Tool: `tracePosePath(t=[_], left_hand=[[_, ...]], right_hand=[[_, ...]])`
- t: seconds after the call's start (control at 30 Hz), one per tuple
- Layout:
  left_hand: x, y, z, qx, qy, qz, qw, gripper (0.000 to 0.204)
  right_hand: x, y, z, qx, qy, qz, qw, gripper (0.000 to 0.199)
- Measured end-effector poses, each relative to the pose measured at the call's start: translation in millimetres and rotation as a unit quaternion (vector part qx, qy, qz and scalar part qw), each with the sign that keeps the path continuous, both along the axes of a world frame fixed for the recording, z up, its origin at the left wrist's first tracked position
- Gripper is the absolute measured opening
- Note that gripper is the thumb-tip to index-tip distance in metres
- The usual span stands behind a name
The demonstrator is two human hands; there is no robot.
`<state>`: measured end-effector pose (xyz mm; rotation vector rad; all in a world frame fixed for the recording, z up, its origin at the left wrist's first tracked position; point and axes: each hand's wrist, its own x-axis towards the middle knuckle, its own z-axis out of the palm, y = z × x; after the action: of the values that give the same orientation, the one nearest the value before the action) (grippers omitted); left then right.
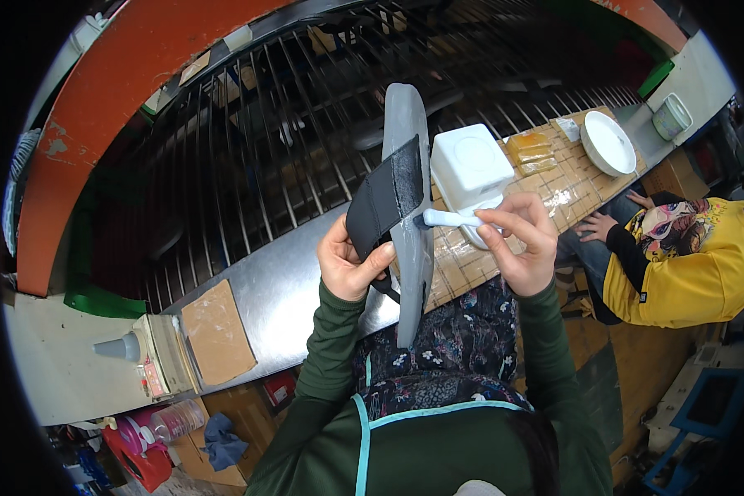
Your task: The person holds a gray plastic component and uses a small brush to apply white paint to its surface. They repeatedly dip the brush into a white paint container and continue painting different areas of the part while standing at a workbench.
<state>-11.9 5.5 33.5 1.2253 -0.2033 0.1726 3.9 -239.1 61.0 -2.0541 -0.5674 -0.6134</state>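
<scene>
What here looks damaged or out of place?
Mainly the orange frame, upper left: its pale patches look like chipped paint against the orange. The gray slipper in the left hand shows no obvious damage.

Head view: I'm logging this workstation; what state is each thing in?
Sandal: held up in left hand
Pale blue tool: held in right hand, tip at sandal
White box: open or shut unclear
White bowl: open
Green tub: open
Cardboard sheet: lying flat
Blue cloth: crumpled

sole (418, 256): matt | strap (380, 202): matt | brush handle (450, 218): smooth plastic | tub (471, 165): glossy plastic | worktop (283, 285): shiny metal
</scene>
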Motion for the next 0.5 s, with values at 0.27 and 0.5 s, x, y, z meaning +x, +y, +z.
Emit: tracePosePath(t=[0.27, 0.5], left_hand=[[-3.7, 2.6, 1.4, -0.007, -0.018, -0.019, 1.0, 0.039], [-4.4, 2.1, 1.5, 0.058, -0.021, 0.0, 0.998, 0.036]], right_hand=[[-3.5, 0.1, 8.0, -0.019, -0.03, -0.008, 0.999, 0.025], [-0.3, -4.6, 19.2, -0.098, -0.089, -0.015, 0.991, 0.024]])
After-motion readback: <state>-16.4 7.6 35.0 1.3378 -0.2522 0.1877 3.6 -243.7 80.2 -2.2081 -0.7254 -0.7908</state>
